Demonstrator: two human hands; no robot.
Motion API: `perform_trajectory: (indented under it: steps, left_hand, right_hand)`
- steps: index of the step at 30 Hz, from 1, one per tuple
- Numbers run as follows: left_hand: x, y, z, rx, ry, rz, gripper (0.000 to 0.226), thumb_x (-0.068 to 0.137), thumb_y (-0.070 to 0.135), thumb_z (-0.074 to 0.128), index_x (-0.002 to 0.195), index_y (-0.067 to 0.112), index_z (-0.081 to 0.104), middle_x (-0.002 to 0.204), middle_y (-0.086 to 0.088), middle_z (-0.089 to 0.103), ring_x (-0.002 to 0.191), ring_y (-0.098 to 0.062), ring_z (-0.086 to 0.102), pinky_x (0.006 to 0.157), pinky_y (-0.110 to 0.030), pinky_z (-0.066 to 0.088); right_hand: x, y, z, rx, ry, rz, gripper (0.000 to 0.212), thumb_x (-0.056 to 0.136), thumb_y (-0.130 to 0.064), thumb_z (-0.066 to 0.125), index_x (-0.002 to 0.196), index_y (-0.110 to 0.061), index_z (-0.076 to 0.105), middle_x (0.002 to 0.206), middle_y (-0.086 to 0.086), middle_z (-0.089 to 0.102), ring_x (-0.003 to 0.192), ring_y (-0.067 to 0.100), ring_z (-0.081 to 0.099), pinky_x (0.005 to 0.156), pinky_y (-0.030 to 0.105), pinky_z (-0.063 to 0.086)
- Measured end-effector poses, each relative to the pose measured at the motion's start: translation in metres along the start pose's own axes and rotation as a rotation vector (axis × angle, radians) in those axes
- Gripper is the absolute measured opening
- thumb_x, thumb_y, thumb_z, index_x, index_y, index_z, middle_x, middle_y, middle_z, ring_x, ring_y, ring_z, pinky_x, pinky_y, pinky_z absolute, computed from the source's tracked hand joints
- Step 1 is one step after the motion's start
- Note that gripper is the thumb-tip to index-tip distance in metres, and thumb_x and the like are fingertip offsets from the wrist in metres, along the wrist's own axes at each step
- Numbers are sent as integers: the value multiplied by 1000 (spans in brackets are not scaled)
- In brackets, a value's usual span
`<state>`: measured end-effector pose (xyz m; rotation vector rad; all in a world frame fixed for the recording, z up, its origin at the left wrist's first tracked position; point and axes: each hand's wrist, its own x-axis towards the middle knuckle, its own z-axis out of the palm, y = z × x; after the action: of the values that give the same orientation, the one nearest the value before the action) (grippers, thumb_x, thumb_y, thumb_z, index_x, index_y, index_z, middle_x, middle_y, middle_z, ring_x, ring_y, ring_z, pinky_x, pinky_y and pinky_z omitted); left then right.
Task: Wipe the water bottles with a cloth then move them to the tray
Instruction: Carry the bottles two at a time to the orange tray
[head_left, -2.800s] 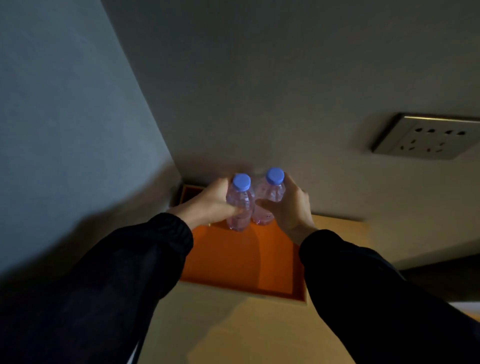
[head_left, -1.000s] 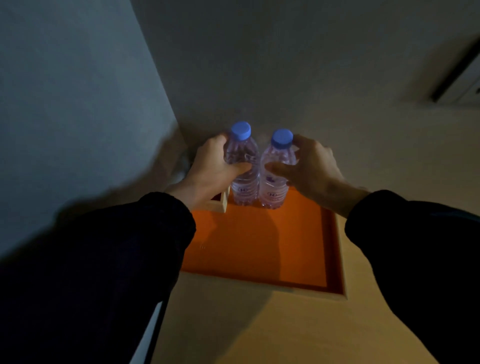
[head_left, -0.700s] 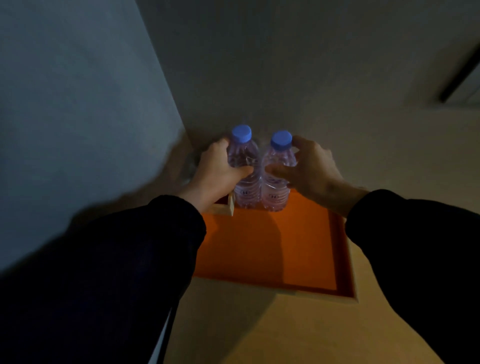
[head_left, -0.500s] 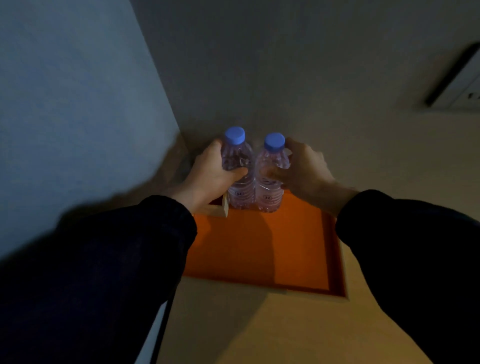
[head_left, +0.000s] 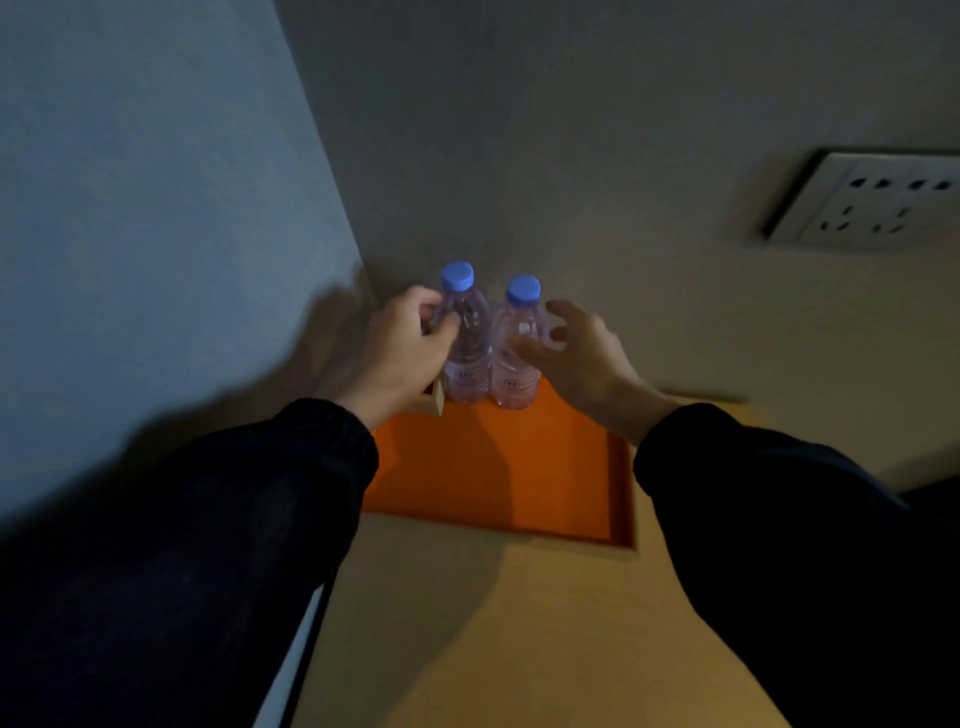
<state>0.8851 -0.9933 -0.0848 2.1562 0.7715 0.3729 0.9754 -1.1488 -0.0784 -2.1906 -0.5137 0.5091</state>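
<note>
Two clear water bottles with blue caps stand upright side by side at the far left corner of the orange tray (head_left: 493, 467). The left bottle (head_left: 467, 343) and the right bottle (head_left: 517, 358) touch each other. My left hand (head_left: 402, 353) is just left of the left bottle, fingers curled and loosened off it. My right hand (head_left: 576, 353) is just right of the right bottle, fingers spread and off the plastic. No cloth is in view.
The tray lies on a light wooden surface (head_left: 493, 623) in a wall corner, with a grey wall (head_left: 156, 208) at the left. A wall socket plate (head_left: 872, 208) sits at the upper right. My dark sleeves cover the lower corners.
Both hands gripped the bottles half a second ago; now the right hand has opened and drawn back a little, and the left hand has loosened off its bottle. The bottles stay standing.
</note>
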Motion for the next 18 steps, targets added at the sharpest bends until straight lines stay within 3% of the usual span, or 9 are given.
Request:
perform_trajectory:
  steps: [3,5,9,12,15,18]
  left_hand:
    - [-24,22,-12,-130,52,-20,17,91,23,58,102,12,64,95,0,68,89,-13,64,75,-19,49]
    - [-46,39,-25,-191,62,-35,15,91,23,56,99,13,64,88,8,65,83,-6,62,70,-12,46]
    - [-97,64,-51,-349,110,-86,15,89,29,56,97,20,65,97,4,69,93,-9,66,84,-31,55]
    - [-146,85,-68,-479,150,-113,9,88,25,58,96,22,63,98,-1,70,97,-13,67,88,-34,54]
    - [-205,110,-82,-557,228,-147,15,90,19,59,104,16,62,102,-6,70,95,-13,68,88,-35,55]
    - [-271,130,-87,-611,306,-185,15,88,20,61,103,22,63,105,-10,70,97,-15,68,93,-41,54]
  right_hand:
    - [-30,-8,-8,-7,11,9,58,83,-41,60,133,-17,45,125,11,60,111,28,58,85,35,48]
    - [-54,-13,-15,12,13,15,56,84,-40,59,133,-15,46,125,11,60,112,27,58,85,33,47]
    - [-107,-22,-28,124,2,13,51,85,-39,57,130,-15,50,122,7,64,109,20,60,87,30,48]
    - [-153,-27,-41,181,5,-11,48,85,-39,56,126,-15,54,113,5,67,105,17,62,92,36,50]
    - [-206,-33,-57,285,11,-34,40,89,-30,56,125,-12,55,99,-3,63,96,12,61,84,27,48]
    - [-263,-33,-73,380,-15,-64,40,91,-26,54,128,-10,52,102,-5,59,96,8,60,83,20,45]
